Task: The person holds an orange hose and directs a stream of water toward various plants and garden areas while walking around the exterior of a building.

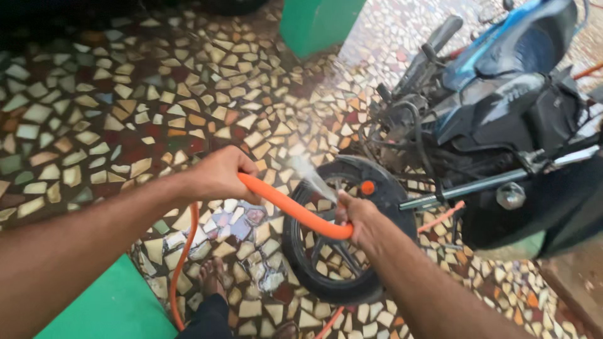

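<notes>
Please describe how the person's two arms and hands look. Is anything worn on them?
Both arms are bare all along what shows: no sleeves, no gloves. The left hand and the right hand show no ring, and no watch or band shows at either wrist. No markings show on the arms.

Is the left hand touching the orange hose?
Touching. The head view shows the left hand with fingers wrapped around the orange hose, no gap visible.

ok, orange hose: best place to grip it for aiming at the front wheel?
Probably near the outlet end, from above, as the right hand does: the orange hose is thin and limp, so a close fist steers the spray. The left hand further back supports the slack toward the front wheel.
</notes>
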